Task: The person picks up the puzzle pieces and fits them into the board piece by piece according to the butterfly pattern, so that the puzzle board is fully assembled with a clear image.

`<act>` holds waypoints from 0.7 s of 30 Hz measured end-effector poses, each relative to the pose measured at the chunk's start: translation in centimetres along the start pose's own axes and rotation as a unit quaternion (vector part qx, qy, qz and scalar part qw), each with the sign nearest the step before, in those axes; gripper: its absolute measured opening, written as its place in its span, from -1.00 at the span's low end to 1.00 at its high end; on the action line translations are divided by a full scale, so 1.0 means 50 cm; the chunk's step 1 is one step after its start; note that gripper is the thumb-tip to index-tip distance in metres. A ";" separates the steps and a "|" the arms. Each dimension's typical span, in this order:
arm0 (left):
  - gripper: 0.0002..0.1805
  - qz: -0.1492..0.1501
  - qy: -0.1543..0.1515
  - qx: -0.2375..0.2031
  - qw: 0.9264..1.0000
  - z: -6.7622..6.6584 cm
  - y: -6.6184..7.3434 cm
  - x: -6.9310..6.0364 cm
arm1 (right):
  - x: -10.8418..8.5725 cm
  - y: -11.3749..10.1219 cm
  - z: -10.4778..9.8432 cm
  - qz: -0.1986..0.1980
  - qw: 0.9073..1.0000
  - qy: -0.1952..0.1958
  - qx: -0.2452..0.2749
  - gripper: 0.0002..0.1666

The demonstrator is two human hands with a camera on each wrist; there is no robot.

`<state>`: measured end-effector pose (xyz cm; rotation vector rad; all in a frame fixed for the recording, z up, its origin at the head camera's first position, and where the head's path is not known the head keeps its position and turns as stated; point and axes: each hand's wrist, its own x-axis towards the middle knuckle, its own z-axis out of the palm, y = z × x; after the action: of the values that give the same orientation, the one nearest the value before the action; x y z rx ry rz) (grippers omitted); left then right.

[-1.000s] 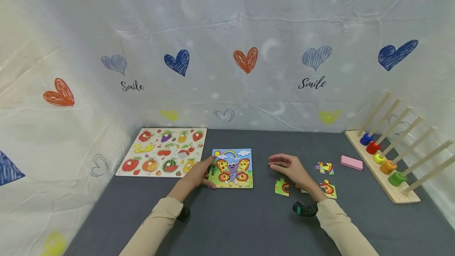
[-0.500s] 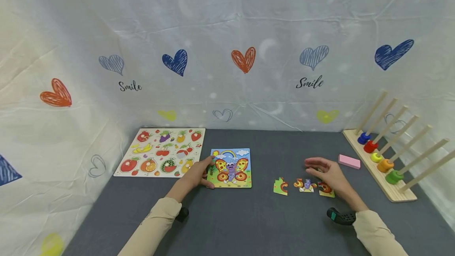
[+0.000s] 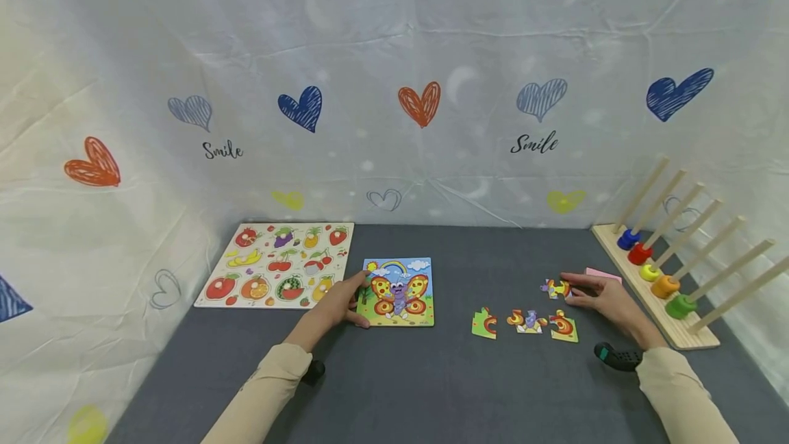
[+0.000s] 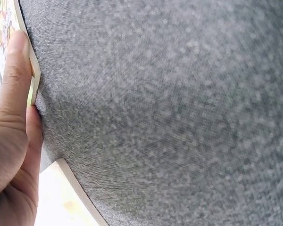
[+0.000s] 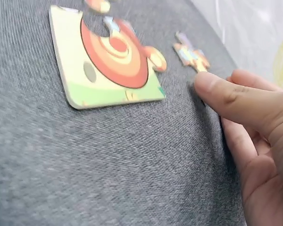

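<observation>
A square butterfly jigsaw puzzle lies flat on the grey table. My left hand grips its left side, with the thumb along the near edge in the left wrist view. My right hand is at the right end of a small yellow and purple puzzle piece, thumb and fingers spread a little apart; whether they touch it I cannot tell. In front lie a green corner piece, a purple middle piece and a red and green corner piece.
Beyond my left hand lies a fruit peg board. A pink block is partly hidden behind my right hand. At the right stands a wooden peg rack with coloured rings and tall posts. A patterned white sheet hangs behind.
My right hand has moved right across the loose pieces, uncovering the lower ones, and now partly covers the pink block. My left hand stays at the puzzle.
</observation>
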<state>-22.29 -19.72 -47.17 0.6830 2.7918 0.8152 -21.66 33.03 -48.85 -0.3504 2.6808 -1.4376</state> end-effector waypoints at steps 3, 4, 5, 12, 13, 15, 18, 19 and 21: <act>-0.01 0.000 -0.001 0.002 1.000 0.000 0.001 0.000 | 0.006 -0.001 -0.004 0.007 1.000 -0.008 -0.027 -0.43; -0.01 -0.001 -0.001 0.001 1.000 0.000 0.001 -0.001 | 0.009 -0.001 -0.005 0.003 0.999 -0.008 -0.039 -0.45; -0.01 -0.004 -0.001 -0.002 1.000 0.000 0.001 -0.001 | 0.011 -0.002 -0.005 0.000 0.999 -0.006 -0.050 -0.46; -0.01 -0.003 0.004 -0.002 1.000 0.000 0.000 0.001 | 0.018 -0.010 -0.001 -0.031 0.996 0.012 -0.085 -0.56; -0.01 -0.002 0.004 0.001 1.000 0.001 0.000 0.001 | 0.018 -0.011 0.000 -0.033 0.996 0.014 -0.082 -0.56; -0.01 -0.002 0.004 0.006 1.000 0.003 -0.002 0.002 | 0.018 -0.014 0.001 -0.028 0.997 0.014 -0.071 -0.55; -0.01 -0.006 0.004 0.005 1.000 0.004 -0.003 0.002 | 0.019 -0.017 0.002 0.001 0.999 0.014 -0.034 -0.52; -0.01 -0.007 0.004 0.005 1.000 0.004 -0.004 0.002 | 0.019 -0.019 0.002 0.013 1.000 0.012 -0.022 -0.50; -0.02 -0.009 0.003 0.005 1.000 0.004 -0.004 0.001 | 0.020 -0.021 0.002 0.039 0.999 0.012 0.006 -0.44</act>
<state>-22.37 -19.73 -47.42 0.6576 2.8056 0.8020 -22.46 32.12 -48.00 -0.2268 2.6708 -1.4456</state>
